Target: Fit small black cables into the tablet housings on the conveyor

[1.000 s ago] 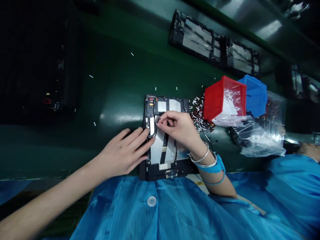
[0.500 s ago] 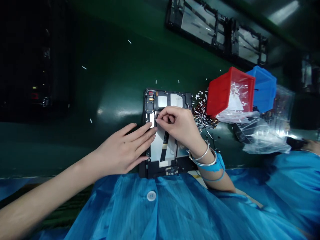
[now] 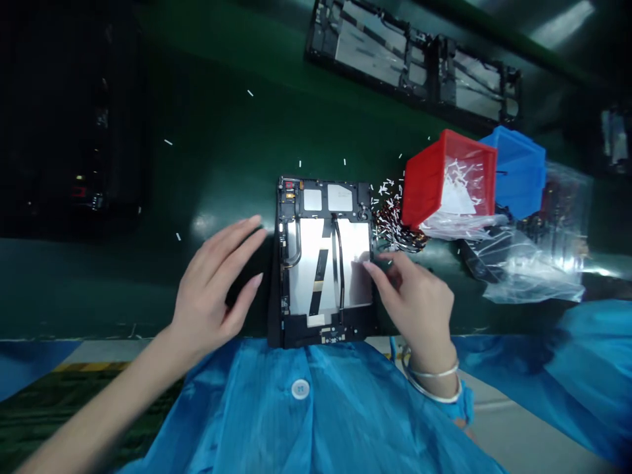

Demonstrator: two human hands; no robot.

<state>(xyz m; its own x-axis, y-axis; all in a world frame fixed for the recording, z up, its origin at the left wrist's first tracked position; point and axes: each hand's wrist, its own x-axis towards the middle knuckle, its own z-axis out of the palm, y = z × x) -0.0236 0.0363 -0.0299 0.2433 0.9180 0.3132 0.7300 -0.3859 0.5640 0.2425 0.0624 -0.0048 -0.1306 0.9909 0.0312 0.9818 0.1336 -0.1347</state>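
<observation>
An opened tablet [image 3: 355, 247] lies at the table's front edge, its silver battery plates, black frame and dark ribbon cables exposed. A thin black cable [image 3: 340, 263] runs lengthwise over the plates, and another dark cable [image 3: 299, 240] bends in a hook at the upper left. Off the tablet's left side is my left hand [image 3: 210, 283], open, with thumb and fingers apart and nothing in it. At the right edge of the tablet is my right hand [image 3: 417, 299]. Its thumb reaches over the edge, apart from the curled fingers, and nothing shows between them.
Beside the tablet lies a heap of small cables with white tips [image 3: 399, 227]. A red bin [image 3: 427, 181] with white bits, a blue bin [image 3: 516, 171] and clear plastic bags [image 3: 536, 270] stand right. More opened tablets [image 3: 370, 49] lie behind. A co-worker's blue sleeve [image 3: 597, 368] is far right.
Both hands have come off the middle of the tablet: my left hand moved left, my right hand moved right and nearer to me. The hooked cable at the tablet's upper left is now uncovered.
</observation>
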